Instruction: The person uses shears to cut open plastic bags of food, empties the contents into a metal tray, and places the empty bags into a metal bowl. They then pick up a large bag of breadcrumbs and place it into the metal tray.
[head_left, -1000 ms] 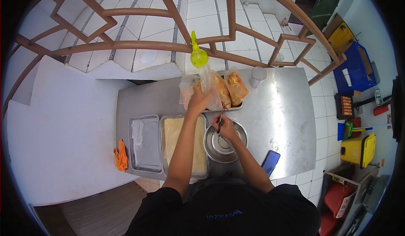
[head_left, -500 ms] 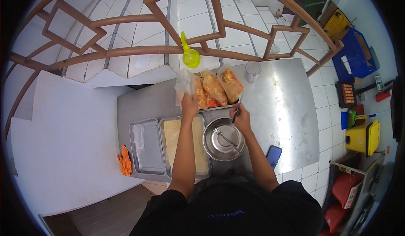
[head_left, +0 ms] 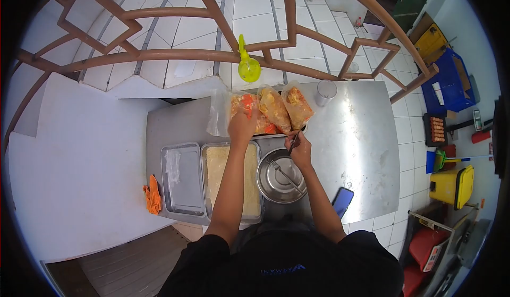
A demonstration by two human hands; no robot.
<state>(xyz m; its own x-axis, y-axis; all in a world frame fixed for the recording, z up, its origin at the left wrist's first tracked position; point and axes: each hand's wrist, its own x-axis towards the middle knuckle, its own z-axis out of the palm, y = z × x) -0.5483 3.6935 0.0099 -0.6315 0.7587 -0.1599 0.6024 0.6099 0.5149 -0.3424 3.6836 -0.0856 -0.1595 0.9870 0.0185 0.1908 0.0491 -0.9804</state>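
Several clear plastic bags of orange-yellow food stand together at the back of the steel table. My left hand [head_left: 243, 125] is closed on the leftmost bag [head_left: 234, 103], whose empty plastic part spreads to the left. The middle bag [head_left: 274, 109] and the right bag [head_left: 298, 105] lean beside it. Just in front of the right bag, my right hand [head_left: 300, 149] is closed round a thin dark-handled tool [head_left: 293, 142]. Below that hand is a steel bowl [head_left: 265, 184] with a fork [head_left: 287, 175] lying in it.
A tray with a pale yellow sheet [head_left: 216, 164] and a tray holding clear plastic [head_left: 186, 204] lie left of the bowl. Around them are an orange cloth [head_left: 153, 195], a phone [head_left: 342, 200], a clear cup [head_left: 326, 92] and a green-yellow ladle-like item [head_left: 248, 69] by the railing.
My left hand has moved slightly up and right over the left bag. That bag's plastic now spreads further left, showing more food. The view has shifted slightly.
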